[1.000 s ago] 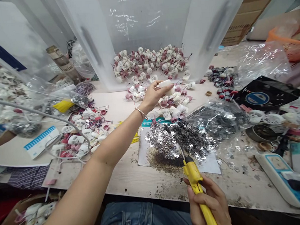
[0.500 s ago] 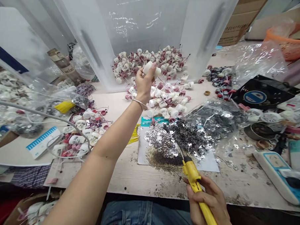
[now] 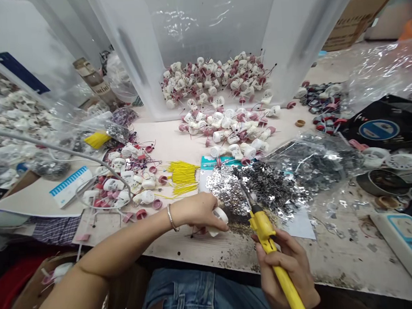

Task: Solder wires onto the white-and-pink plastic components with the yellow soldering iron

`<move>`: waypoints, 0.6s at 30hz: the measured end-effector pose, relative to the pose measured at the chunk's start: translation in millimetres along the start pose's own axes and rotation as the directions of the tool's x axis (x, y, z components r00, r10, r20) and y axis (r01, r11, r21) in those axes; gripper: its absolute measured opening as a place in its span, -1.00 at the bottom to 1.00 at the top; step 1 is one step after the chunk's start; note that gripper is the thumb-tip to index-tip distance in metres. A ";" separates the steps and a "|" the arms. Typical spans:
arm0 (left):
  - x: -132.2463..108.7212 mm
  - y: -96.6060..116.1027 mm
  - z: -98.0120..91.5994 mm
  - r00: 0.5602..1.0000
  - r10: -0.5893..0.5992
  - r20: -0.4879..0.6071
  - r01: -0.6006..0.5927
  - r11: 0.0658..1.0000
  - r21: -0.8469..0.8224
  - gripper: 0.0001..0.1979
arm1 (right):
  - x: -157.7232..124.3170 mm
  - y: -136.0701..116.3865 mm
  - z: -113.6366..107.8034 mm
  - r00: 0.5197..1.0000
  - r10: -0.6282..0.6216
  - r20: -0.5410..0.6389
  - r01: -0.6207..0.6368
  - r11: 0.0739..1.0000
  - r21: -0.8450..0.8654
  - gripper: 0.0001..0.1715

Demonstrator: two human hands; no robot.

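Careful: right fingers (image 3: 278,260) close around a yellow-handled soldering iron (image 3: 264,229), left fingers (image 3: 208,210) grip a white plastic part (image 3: 221,216); a slip could scatter silvery metal flakes (image 3: 228,190).

The left hand (image 3: 196,212) grips a white plastic component (image 3: 219,219) low in the frame, just beside a heap of silver metal scrap (image 3: 228,190). The right hand (image 3: 288,269) holds a yellow-handled soldering iron (image 3: 264,229), its thin tip reaching into the heap. Above them, white components with pink rings (image 3: 228,126) lie scattered on the workbench (image 3: 333,253), near a bundle of yellow wires (image 3: 183,177), and more pile up at a clear plastic bin (image 3: 207,27) at top centre.
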State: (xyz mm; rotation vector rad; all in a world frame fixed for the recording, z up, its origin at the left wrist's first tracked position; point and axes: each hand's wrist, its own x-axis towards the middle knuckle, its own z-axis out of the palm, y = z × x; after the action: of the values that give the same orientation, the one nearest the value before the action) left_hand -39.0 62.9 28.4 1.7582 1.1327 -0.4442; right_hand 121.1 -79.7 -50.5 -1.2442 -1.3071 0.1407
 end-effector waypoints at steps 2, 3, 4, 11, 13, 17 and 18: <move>-0.6 -10.0 8.6 0.989 0.085 -0.118 -0.073 0.992 0.102 -0.58 | -1.1 -0.8 3.9 0.999 0.000 0.049 -0.001 1.000 0.009 -0.74; -4.7 -14.8 10.7 0.970 0.142 -0.195 -0.117 0.984 0.134 -0.56 | -1.8 -1.3 5.6 0.998 0.008 0.063 -0.009 1.000 0.013 -0.75; -11.2 -19.4 11.9 0.940 0.190 -0.283 -0.150 0.976 0.157 -0.56 | -2.5 -1.8 7.4 0.997 0.018 0.077 -0.019 1.000 0.016 -0.76; -49.6 -52.0 39.8 0.872 -0.063 -0.485 0.157 0.975 0.157 -0.65 | -2.7 -2.8 36.3 0.945 -0.070 0.320 0.052 0.997 0.065 -0.82; -42.9 -58.6 55.3 0.871 -0.103 -0.480 0.179 0.977 0.116 -0.74 | -1.6 -1.7 44.9 0.916 -0.117 0.384 0.106 0.993 0.049 -0.86; -31.2 -64.7 76.7 0.857 -0.084 -0.508 0.090 0.996 -0.014 -0.85 | 5.5 2.3 43.9 0.895 -0.136 0.425 0.134 0.990 0.034 -0.85; -31.8 -65.7 79.3 0.849 -0.065 -0.524 0.048 0.998 -0.046 -0.85 | 7.5 3.5 40.9 0.895 -0.134 0.425 0.130 0.991 0.040 -0.85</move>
State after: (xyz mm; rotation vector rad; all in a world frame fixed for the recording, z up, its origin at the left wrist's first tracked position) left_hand -95.9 -14.2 -20.8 1.8776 1.5651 0.0385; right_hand 94.2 -48.6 -57.6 -1.1468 -1.7640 0.3387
